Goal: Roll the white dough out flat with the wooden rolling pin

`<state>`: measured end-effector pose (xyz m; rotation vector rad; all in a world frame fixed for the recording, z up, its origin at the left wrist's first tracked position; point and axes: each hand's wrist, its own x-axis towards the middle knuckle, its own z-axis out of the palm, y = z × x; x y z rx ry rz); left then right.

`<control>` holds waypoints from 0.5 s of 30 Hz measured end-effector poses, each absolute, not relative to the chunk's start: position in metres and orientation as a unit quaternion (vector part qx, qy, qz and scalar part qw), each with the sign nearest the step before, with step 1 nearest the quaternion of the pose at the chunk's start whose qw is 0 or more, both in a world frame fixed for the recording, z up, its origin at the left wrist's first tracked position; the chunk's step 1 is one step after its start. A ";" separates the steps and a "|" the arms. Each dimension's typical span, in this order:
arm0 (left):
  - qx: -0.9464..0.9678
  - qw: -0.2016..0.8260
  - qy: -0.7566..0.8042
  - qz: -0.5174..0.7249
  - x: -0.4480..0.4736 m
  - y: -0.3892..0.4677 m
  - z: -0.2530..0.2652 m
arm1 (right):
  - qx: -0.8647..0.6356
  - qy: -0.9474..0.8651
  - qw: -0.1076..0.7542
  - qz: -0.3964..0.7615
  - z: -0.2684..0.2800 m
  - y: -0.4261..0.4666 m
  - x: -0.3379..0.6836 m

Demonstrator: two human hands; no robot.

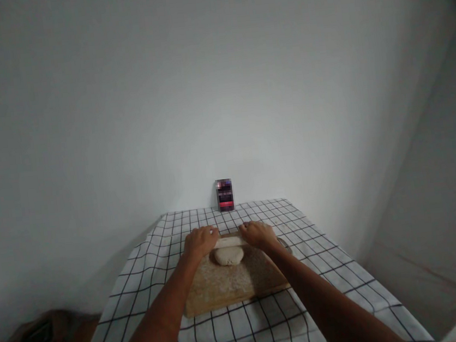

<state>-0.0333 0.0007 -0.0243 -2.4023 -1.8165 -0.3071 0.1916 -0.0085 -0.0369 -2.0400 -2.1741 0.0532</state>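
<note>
A pale rolling pin [230, 241] lies crosswise over the far part of a floured wooden board [225, 292]. My left hand [200, 241] is closed around its left end, and my right hand [259, 234] grips the right end. Just on the near side of the pin, and seemingly against it, sits a rounded, flattened lump of dough [229, 256]. Both ends of the pin are hidden by my fingers. White flour dusts the wood around the dough.
A white cloth with a dark grid [143, 290] covers the table. At the far edge, a dark upright object with a blurred front [224, 195] stands by the wall. Part of a round rim [286, 245] shows beside my right wrist. A brown box-like thing [35, 341] is low at left.
</note>
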 end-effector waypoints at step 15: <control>-0.817 0.128 -0.551 -0.114 -0.033 -0.054 -0.026 | -0.661 -0.736 0.147 -0.024 -0.033 -0.068 0.185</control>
